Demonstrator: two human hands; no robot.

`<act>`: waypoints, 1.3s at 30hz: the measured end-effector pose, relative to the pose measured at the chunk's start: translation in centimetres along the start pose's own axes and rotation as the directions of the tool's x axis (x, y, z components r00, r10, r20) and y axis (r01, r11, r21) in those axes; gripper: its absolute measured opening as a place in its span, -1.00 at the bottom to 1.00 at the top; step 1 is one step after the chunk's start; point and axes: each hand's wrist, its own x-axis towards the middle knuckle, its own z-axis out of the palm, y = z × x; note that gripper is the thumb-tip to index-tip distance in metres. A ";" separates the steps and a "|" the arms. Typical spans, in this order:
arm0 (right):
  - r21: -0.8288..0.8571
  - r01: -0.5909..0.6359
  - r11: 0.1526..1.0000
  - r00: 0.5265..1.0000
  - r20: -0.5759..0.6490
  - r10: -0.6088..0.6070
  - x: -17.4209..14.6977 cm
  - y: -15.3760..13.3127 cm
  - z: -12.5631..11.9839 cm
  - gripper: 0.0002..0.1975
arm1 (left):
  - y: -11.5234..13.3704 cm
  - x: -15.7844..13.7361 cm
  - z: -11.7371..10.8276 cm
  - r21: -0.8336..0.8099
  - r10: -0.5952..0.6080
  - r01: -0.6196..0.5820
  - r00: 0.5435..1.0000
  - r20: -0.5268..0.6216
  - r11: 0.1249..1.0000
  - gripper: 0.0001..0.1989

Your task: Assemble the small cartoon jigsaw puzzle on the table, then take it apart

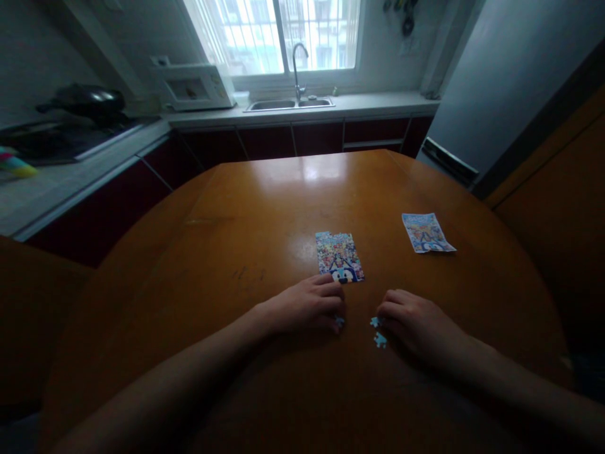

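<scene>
A partly assembled jigsaw puzzle (338, 253) lies on the table, its top edge uneven and a blue dog's face at its bottom. My left hand (312, 304) rests just below it, fingers bent and thumb closed around a small light-blue puzzle piece (339, 321). To the right, my right hand (416, 318) has its fingers curled, with the fingertips at another pale-blue puzzle piece (375, 321). A third loose piece (380, 340) lies flat just below that one, apart from the fingers. The undersides of both hands are hidden.
A creased printed sheet (428, 233) with a matching picture lies on the right of the wooden table (227, 214). Beyond are a counter with a sink (271, 105), a microwave (193, 87) and a pan (87, 99) on the stove. A fridge (510, 82) stands at right.
</scene>
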 end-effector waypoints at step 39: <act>0.510 -0.022 0.860 0.930 -0.305 0.205 22.1 6.4 -0.4 -0.87 | -3.3 -1.4 0.8 0.174 -0.529 0.585 0.800 -0.283 0.792 -0.59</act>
